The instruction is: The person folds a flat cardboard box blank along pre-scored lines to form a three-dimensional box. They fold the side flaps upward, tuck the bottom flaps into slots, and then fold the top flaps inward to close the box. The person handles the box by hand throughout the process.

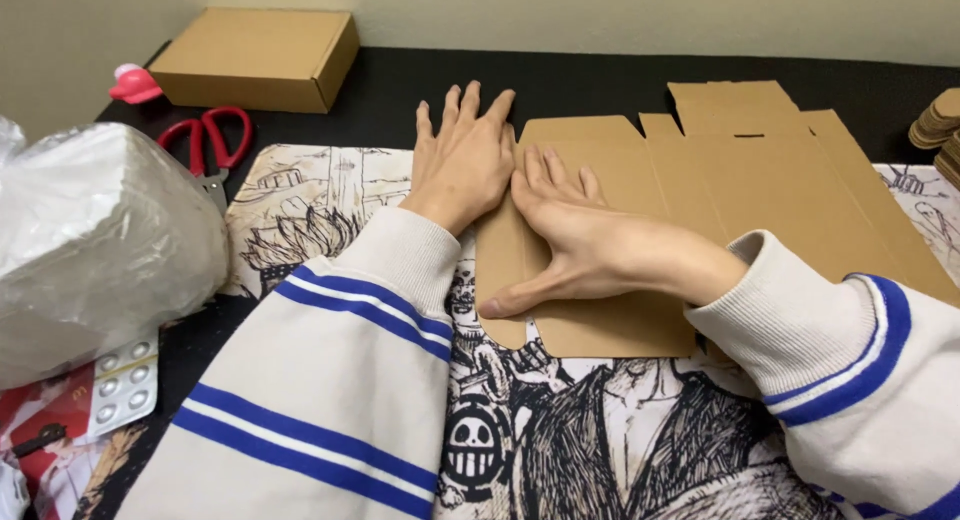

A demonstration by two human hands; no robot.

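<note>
A flat, unfolded brown cardboard box blank lies on a black-and-white illustrated mat. My left hand rests flat, fingers spread, at the blank's left edge, partly on the mat. My right hand presses palm-down on the blank's left flap, fingers pointing toward the left hand and thumb stretched along the flap's lower part. Neither hand grips anything. Both arms wear cream sleeves with blue stripes.
A folded cardboard box stands at the back left, with red-handled scissors and a small pink object beside it. A plastic-wrapped bundle and a pill blister lie left. Cardboard pieces are stacked far right.
</note>
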